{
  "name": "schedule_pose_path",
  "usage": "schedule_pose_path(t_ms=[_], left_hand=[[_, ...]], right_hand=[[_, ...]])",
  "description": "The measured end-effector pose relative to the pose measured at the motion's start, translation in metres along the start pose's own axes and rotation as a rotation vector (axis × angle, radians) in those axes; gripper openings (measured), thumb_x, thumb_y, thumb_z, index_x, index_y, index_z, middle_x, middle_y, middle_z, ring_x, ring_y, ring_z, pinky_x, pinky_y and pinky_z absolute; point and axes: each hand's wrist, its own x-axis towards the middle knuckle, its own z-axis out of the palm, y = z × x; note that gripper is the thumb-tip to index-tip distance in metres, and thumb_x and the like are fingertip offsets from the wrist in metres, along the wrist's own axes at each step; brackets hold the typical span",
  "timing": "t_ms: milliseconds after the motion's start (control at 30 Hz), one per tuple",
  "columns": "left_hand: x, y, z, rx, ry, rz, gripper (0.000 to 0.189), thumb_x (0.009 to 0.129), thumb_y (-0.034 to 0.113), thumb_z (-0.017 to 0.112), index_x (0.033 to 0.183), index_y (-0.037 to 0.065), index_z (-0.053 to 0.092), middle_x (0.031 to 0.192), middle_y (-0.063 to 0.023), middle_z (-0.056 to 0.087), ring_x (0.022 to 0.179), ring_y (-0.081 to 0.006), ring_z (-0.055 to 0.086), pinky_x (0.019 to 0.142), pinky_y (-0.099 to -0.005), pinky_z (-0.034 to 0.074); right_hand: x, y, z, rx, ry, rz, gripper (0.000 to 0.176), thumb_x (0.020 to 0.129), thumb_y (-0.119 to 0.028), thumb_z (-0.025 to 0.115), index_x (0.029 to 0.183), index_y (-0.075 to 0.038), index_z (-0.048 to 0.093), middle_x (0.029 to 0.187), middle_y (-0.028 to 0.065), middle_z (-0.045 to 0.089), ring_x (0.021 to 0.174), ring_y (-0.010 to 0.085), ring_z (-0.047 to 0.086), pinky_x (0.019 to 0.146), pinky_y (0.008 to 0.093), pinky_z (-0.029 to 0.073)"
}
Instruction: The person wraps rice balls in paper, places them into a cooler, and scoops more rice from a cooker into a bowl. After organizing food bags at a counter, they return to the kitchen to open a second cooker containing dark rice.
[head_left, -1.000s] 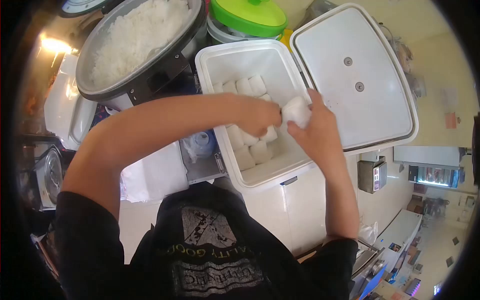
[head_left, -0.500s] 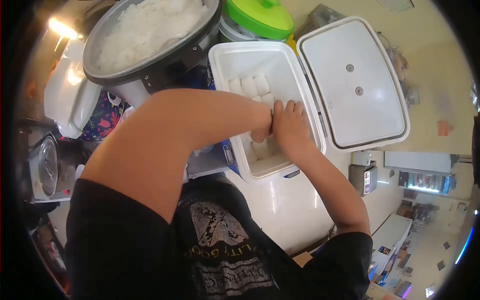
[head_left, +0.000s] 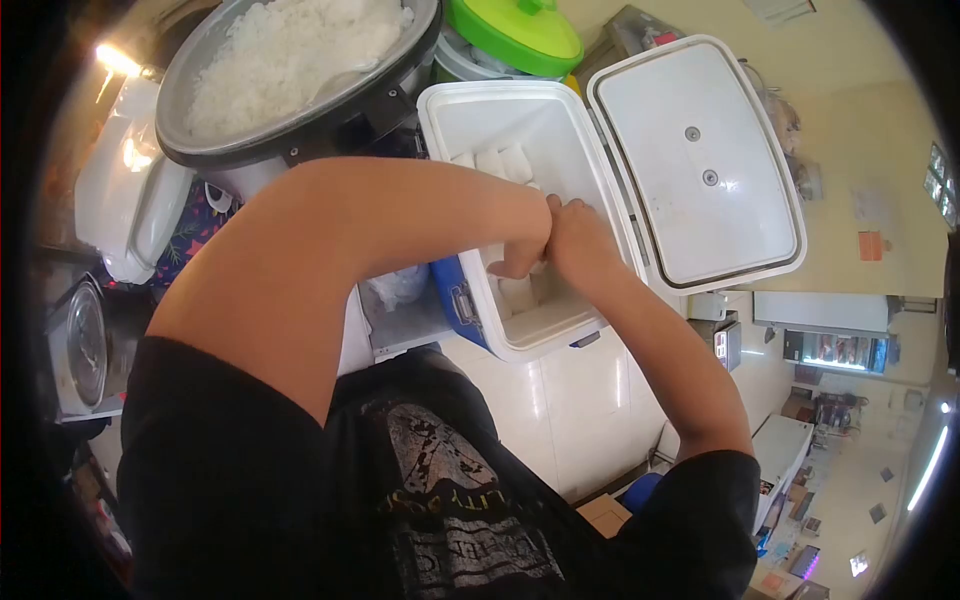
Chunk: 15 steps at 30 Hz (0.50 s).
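A white-lined cooler box (head_left: 512, 355) stands open, with white wrapped bundles (head_left: 515, 163) lying in rows inside. Both hands meet over its middle. My left hand (head_left: 528, 248) comes in from the left, bent down at the wrist, with its fingers curled above the bundles. Against it, my right hand (head_left: 583, 243) has its fingers bent and close together. Whatever lies between the two hands is hidden by the fingers and the left wrist.
The cooler lid (head_left: 700, 225) is swung open to the right. A big pot of white rice (head_left: 300, 65) stands at the upper left, near a green lid (head_left: 520, 38). A white container (head_left: 135, 200) sits at the left. Below the cooler shows a pale tiled floor (head_left: 540, 410).
The view has shifted slightly. My left hand has turned a little, showing more of a finger or thumb at its lower side. Both hands remain together over the cooler.
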Motion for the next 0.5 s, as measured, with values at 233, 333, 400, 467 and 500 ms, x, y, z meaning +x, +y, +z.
schedule_pose_path(t_ms=[233,333,400,467,500], left_hand=[[-0.016,0.006,0.002,0.069,0.021,0.084,0.059,0.074,0.029,0.070,0.129,0.012,0.061,0.133,-0.0174,0.056,0.118,-0.0324,0.054,0.097,-0.0472,0.044],[-0.044,0.010,0.001,0.000,0.160,-0.043,0.049,0.074,0.028,0.070,0.121,0.014,0.067,0.121,-0.0154,0.063,0.112,-0.0315,0.060,0.092,-0.0446,0.048],[-0.070,0.004,-0.002,-0.182,0.206,-0.161,0.042,0.069,0.028,0.073,0.109,0.016,0.074,0.107,-0.0130,0.071,0.103,-0.0309,0.066,0.087,-0.0407,0.052],[-0.117,-0.003,0.004,-0.352,0.301,-0.062,0.045,0.074,0.027,0.069,0.117,0.011,0.068,0.108,-0.0122,0.069,0.099,-0.0293,0.065,0.087,-0.0415,0.052],[-0.136,-0.009,0.011,-0.435,0.354,-0.012,0.047,0.077,0.026,0.067,0.120,0.009,0.064,0.109,-0.0118,0.068,0.097,-0.0285,0.065,0.087,-0.0419,0.051]], right_hand=[[0.009,-0.007,0.010,-0.046,-0.152,0.029,0.053,0.079,-0.031,0.076,0.115,0.001,0.054,0.109,0.0212,0.062,0.101,0.0335,0.062,0.090,0.0373,0.053],[0.010,-0.011,0.021,-0.056,-0.180,-0.045,0.047,0.081,-0.027,0.073,0.115,0.001,0.055,0.110,0.0197,0.061,0.103,0.0326,0.060,0.090,0.0371,0.053],[0.017,-0.016,0.031,-0.081,-0.171,-0.110,0.042,0.082,-0.023,0.070,0.114,0.000,0.057,0.110,0.0185,0.061,0.103,0.0315,0.060,0.089,0.0366,0.052],[0.024,-0.011,0.045,-0.101,-0.176,-0.163,0.037,0.083,-0.019,0.067,0.113,0.000,0.058,0.109,0.0173,0.061,0.104,0.0304,0.059,0.087,0.0361,0.052],[0.024,-0.007,0.052,-0.117,-0.161,-0.185,0.035,0.083,-0.017,0.066,0.113,0.000,0.059,0.109,0.0166,0.061,0.104,0.0298,0.059,0.087,0.0359,0.052]])
